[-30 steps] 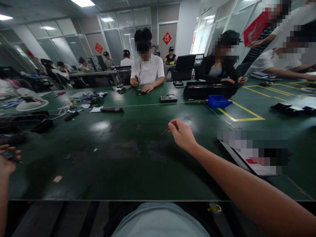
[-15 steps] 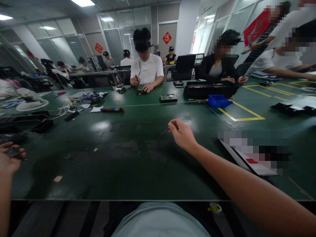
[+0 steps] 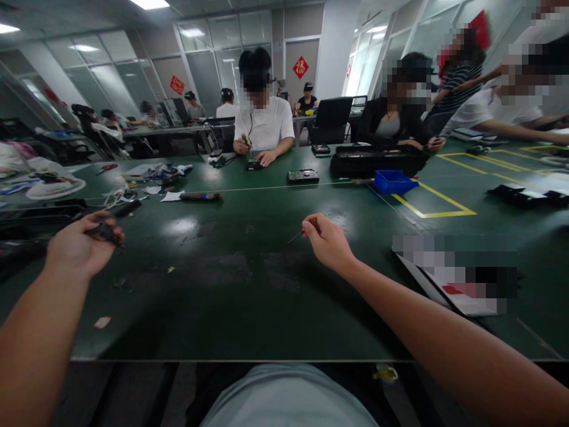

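Observation:
My right hand (image 3: 326,237) is closed in a pinch around a small screwdriver (image 3: 296,237). Its thin metal shaft points down and left over the green table (image 3: 213,320); most of the handle is hidden in the fingers. At the left, my left hand (image 3: 84,240) is raised above the tabletop, its fingers curled around a small dark part (image 3: 106,230). That part is partly covered and too blurred to name its kind. The two hands are well apart.
A bare hard drive (image 3: 303,176), a blue bin (image 3: 395,182) and a long black housing (image 3: 377,161) stand ahead. A pen-like tool (image 3: 202,196) lies to their left. A white folded sheet (image 3: 444,284) lies at right. Across the table a co-worker (image 3: 264,124) handles a small device.
My left hand has come in from the left edge, moving right and away from me with the dark part in it. My right hand has hardly moved.

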Available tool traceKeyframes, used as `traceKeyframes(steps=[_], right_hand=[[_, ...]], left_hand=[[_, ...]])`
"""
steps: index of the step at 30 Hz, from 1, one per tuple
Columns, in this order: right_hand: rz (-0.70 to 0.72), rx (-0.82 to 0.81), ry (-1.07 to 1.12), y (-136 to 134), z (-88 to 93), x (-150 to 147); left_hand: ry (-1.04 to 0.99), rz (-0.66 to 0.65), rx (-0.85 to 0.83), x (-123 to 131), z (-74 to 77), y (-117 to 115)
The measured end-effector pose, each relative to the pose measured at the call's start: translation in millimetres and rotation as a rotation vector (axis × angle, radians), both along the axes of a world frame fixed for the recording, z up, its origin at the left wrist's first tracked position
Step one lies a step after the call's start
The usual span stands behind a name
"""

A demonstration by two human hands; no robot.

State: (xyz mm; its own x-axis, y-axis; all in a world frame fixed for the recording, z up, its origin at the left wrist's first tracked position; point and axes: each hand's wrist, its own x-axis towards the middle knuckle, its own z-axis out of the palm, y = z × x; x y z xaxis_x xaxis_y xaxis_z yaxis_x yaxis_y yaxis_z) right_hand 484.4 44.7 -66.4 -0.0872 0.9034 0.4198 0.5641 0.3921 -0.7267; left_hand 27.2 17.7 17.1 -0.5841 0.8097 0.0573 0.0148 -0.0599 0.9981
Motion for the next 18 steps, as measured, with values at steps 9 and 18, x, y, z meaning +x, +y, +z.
traceKeyframes(steps=[9,18], right_hand=[[0.007,0.002,-0.018,-2.5,4.7,0.4],[0.018,0.001,-0.025,-4.8,8.3,-0.2]], left_hand=[[-0.112,-0.518,-0.064,123.5,-12.4,23.4],[0.330,-0.823,-0.114,233.7,-38.4,19.1]])
